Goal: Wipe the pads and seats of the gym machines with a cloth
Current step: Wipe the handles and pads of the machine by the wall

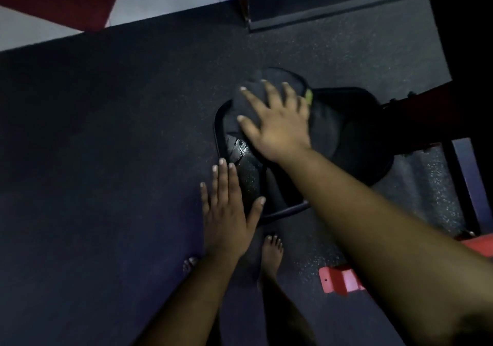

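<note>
Cloth [248, 100] and seat [354, 143] are right in the middle of the action: the dark cloth is spread over the far, upper part of the black padded seat, low above the speckled floor [106, 132]. The right hand [274, 121] is laid flat on it, fingers spread wide and straight, the cloth being pressed down rather than pinched. The left hand [226, 209] is held open too, fingers straight and close together, at the near edge of the seat; whether it is touching the pad or only hovering beside it cannot be told. A wet, shiny streak [236, 147] is seen on the seat just below the right hand (a sign, most likely, that this patch has been passed over already). The part to the right looks dull and dry, so the seat is judged only partly wiped. A red frame piece [338, 279] of a machine is seen lower right, and bare feet [272, 249] below; other pads are presumably left to be done.
</note>
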The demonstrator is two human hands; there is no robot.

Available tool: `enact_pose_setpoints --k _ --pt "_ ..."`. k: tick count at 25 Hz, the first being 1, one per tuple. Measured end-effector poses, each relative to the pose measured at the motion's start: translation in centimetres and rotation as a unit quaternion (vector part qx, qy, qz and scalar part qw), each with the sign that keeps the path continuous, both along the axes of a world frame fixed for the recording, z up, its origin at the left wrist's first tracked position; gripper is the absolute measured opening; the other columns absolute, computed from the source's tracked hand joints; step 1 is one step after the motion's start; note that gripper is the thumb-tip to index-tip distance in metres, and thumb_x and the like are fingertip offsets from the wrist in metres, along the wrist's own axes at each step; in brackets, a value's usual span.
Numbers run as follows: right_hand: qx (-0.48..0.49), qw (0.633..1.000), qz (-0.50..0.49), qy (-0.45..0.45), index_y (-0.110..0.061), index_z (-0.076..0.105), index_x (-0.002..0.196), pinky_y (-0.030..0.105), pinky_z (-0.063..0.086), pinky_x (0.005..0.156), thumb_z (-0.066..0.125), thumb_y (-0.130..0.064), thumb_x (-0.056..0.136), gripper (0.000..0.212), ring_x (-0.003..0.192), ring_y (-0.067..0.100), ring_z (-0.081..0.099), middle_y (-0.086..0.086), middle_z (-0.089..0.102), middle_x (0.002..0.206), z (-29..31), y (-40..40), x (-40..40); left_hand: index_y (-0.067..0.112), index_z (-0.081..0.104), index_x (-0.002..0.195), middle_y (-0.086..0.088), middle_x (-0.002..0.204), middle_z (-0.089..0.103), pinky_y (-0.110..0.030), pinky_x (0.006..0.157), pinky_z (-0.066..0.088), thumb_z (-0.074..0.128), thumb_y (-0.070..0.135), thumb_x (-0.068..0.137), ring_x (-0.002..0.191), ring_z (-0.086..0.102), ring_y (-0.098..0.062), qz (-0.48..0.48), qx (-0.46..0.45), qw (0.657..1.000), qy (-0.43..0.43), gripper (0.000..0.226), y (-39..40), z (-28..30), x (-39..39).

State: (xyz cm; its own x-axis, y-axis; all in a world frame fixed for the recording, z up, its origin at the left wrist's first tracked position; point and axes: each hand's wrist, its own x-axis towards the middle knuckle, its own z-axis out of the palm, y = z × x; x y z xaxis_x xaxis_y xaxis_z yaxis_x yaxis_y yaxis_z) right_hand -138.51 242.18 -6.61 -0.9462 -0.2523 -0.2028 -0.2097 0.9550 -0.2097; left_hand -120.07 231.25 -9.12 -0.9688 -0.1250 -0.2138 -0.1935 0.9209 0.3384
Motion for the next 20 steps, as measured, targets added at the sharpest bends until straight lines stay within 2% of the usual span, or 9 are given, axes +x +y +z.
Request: enact_pose_setpoints --k 3,5,6,7,9,11,15,18,20 --pt "-0.002 0.991 0.127 -0.028 -0.050 0.024 0.155 0.062 0.009 0.118 0.026 -0.072 0.095 0.064 0.152 0.039 0.012 -0.001 0.020 0.167 0.7 -3.6 -0.7 0.011 -0.003 0.161 -0.008 0.171 -0.004 -0.055 0.125 0.012 0.018 0.068 0.101 0.157 -0.004 -0.021 0.021 -0.004 1.000 -0.013 0.086 0.2 -0.3 1.0" --pt "0.013 0.975 0.221 -0.013 -0.054 0.019 0.155 0.068 0.011 0.116 0.026 -0.078 0.091 0.069 0.153 0.036 0.013 -0.003 0.015 0.169 0.6 -0.3 -1.4 0.009 0.001 0.161 -0.011 0.170 0.001 -0.056 0.125 0.014 0.019 0.067 0.100 0.157 0.003 -0.024 0.015 -0.005 1.000 -0.004 0.086 0.1 -0.6 1.1" --pt "0.021 0.973 0.230 -0.005 -0.056 0.017 0.154 0.071 0.014 0.114 0.026 -0.081 0.089 0.071 0.154 0.034 0.013 -0.005 0.012 0.169 0.3 2.4 -1.6 0.008 0.003 0.161 -0.013 0.170 0.003 -0.056 0.124 0.015 0.021 0.067 0.100 0.157 0.006 -0.025 0.011 -0.006 1.000 0.000 0.087 0.0 -0.7 1.0" --pt "0.030 0.980 0.197 0.000 -0.058 0.015 0.153 0.074 0.016 0.112 0.027 -0.083 0.087 0.072 0.154 0.031 0.012 -0.007 0.008 0.170 0.1 5.4 -1.2 0.008 0.003 0.161 -0.013 0.170 0.004 -0.056 0.125 0.014 0.022 0.067 0.100 0.157 0.006 -0.026 0.008 -0.006 1.000 0.001 0.088 0.1 -0.7 1.0" --pt "0.034 0.998 0.049 -0.005 -0.059 0.014 0.153 0.075 0.019 0.110 0.028 -0.082 0.087 0.072 0.155 0.029 0.010 -0.008 0.004 0.170 -0.2 10.7 0.7 0.010 -0.003 0.161 -0.012 0.170 -0.001 -0.055 0.125 0.010 0.022 0.068 0.099 0.157 0.002 -0.025 0.001 -0.001 1.000 -0.005 0.088 0.1 -0.7 1.1" --pt "0.035 0.997 -0.070 -0.015 -0.053 0.017 0.155 0.073 0.020 0.112 0.027 -0.077 0.090 0.070 0.155 0.029 0.008 -0.006 0.005 0.170 0.0 12.7 5.1 0.014 -0.010 0.160 -0.009 0.170 -0.007 -0.055 0.126 0.008 0.021 0.070 0.099 0.157 -0.003 -0.024 -0.003 0.017 1.000 -0.006 0.088 0.2 -0.6 1.0" --pt "0.022 1.000 -0.013 -0.017 -0.051 0.025 0.154 0.073 0.022 0.109 0.028 -0.070 0.093 0.064 0.152 0.035 0.011 -0.005 0.010 0.169 0.4 8.4 11.6 0.016 -0.011 0.160 -0.005 0.169 -0.014 -0.057 0.125 0.009 0.020 0.072 0.098 0.157 -0.007 -0.021 -0.002 0.067 0.998 -0.003 0.090 -0.6 -0.8 1.2" --pt "0.013 0.998 0.054 -0.015 -0.059 0.014 0.153 0.077 0.016 0.108 0.026 -0.076 0.094 0.063 0.153 0.037 0.003 -0.008 0.002 0.170 0.5 3.9 7.0 0.018 -0.011 0.160 -0.002 0.168 -0.017 -0.055 0.125 0.009 0.020 0.075 0.095 0.157 -0.006 -0.020 -0.002 0.077 0.997 0.003 0.091 -0.4 -1.1 2.3" --pt "0.017 0.998 0.056 -0.013 -0.061 0.011 0.152 0.078 0.012 0.108 0.025 -0.081 0.091 0.066 0.154 0.039 0.001 -0.007 0.000 0.170 0.5 0.6 3.2 0.019 -0.011 0.159 0.000 0.167 -0.019 -0.053 0.126 0.009 0.022 0.078 0.092 0.156 -0.007 -0.017 -0.007 0.098 0.995 0.003 0.095 -0.6 -1.3 2.6"
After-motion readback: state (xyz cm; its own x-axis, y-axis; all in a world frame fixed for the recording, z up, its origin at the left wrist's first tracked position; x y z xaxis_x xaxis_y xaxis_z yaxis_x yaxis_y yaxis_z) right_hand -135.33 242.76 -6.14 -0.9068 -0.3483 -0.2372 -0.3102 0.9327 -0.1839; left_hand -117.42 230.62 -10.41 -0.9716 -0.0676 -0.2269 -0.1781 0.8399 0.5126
